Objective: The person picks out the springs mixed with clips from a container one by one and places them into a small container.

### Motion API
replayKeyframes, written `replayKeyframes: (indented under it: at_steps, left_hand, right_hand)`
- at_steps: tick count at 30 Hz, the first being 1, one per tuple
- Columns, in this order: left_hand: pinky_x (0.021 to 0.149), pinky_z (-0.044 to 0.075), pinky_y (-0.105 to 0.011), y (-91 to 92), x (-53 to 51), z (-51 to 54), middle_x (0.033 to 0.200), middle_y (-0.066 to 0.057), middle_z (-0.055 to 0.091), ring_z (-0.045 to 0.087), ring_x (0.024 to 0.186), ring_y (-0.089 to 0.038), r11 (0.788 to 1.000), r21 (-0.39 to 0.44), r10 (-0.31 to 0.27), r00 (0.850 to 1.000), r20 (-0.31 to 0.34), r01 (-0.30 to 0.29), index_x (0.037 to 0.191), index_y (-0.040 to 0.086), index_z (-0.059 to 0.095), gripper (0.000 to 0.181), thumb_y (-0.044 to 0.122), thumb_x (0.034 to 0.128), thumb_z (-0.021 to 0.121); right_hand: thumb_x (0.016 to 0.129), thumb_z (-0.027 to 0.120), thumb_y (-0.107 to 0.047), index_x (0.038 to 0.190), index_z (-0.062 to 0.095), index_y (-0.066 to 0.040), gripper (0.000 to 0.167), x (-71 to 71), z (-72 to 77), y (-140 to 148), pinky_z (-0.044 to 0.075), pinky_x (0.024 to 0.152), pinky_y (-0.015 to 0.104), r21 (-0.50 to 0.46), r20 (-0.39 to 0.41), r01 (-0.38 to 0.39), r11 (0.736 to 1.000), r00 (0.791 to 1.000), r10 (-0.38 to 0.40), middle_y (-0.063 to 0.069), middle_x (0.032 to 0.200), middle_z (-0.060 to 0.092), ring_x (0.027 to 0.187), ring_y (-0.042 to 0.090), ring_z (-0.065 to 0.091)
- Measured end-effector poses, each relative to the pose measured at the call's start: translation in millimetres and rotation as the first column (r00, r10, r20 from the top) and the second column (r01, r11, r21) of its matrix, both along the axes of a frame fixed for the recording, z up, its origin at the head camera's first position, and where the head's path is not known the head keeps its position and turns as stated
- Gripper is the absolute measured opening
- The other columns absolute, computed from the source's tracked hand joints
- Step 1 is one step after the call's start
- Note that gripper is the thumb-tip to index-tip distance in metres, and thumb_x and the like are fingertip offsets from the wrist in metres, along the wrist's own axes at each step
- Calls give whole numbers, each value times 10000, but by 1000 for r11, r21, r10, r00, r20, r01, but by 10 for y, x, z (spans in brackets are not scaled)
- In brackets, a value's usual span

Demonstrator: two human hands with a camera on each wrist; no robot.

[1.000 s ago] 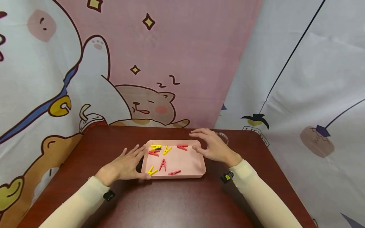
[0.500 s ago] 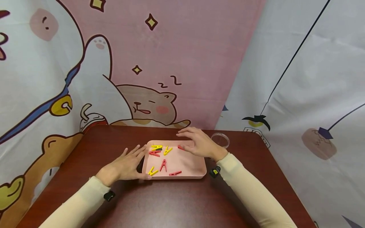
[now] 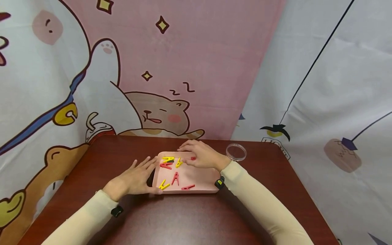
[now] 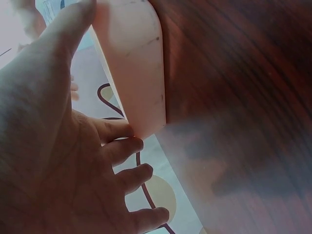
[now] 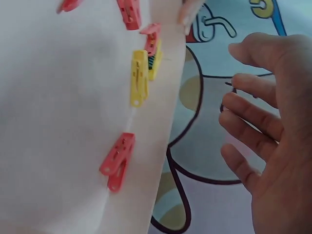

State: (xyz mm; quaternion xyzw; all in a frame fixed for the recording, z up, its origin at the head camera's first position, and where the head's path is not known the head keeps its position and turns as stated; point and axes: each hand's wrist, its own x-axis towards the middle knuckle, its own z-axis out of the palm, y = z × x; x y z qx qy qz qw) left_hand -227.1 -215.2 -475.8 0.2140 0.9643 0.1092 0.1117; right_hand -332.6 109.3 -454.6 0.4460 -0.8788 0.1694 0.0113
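Observation:
A pink tray [image 3: 202, 179] holds small red and yellow clothespins. My left hand [image 3: 134, 178] spans its left side, fingers spread; the left wrist view shows the thumb and index fingertip touching the tray wall [image 4: 131, 63]. Over the tray's back part hovers my right hand [image 3: 205, 156], fingers relaxed and holding nothing. Just left of its fingertips lies a yellow clothespin [image 3: 179, 162], while the hand partly covers a red clothespin [image 3: 193, 158]. In the right wrist view that red clothespin [image 5: 118, 161] and a yellow clothespin [image 5: 139, 78] lie along the tray's far wall.
At the back left of the tray, a yellow clothespin [image 3: 168, 159] overlaps a dark piece, beside a red one [image 3: 166, 165]. Others lie toward the front. A clear round dish [image 3: 236, 152] stands behind and right of the tray. A printed cloth [image 3: 214, 85] hangs behind the brown table [image 3: 183, 217].
My right hand has moved left across the back of the tray, uncovering the clear dish and coming over the red clothespin. The left hand has stayed in place at the tray's left side.

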Motion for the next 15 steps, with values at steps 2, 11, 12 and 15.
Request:
replayKeyframes:
  at_steps: [2,11,12,15]
  left_hand:
    - [1375,194,-884,1,6,5,1945,-184,273,247,1802,-524,1000,1,-1,1000,0,1,1841,43,302,1350,876,900,797]
    - [1366,202,-892,3,16,15,1936,-181,302,269,1797,-521,1000,8,-3,1000,-12,3,1833,36,323,1353,882,892,802]
    - [1367,201,-891,4,19,18,1936,-182,302,267,1798,-521,1000,7,-3,1000,-10,3,1833,35,320,1355,883,893,800]
    - [1370,206,-886,2,22,18,1935,-183,304,268,1797,-521,1000,8,-6,1000,-8,6,1836,32,311,1360,892,897,791]
  right_hand:
    - [1086,805,-313,1516,772,-140,465,-26,-30,-53,541,1295,550,10,14,-35,999,999,35,29,1540,741,1496,272,669]
    - [1079,800,-277,1531,760,-109,484,-118,-134,-281,578,1264,451,113,45,-121,986,992,117,45,1516,754,1433,243,719]
    - [1081,802,-273,1534,759,-106,484,-122,-142,-307,583,1258,450,123,56,-126,984,991,120,47,1516,756,1424,240,722]
    - [1080,797,-247,1538,761,-116,477,-138,-179,-383,605,1218,435,146,77,-134,980,989,124,53,1499,765,1361,236,742]
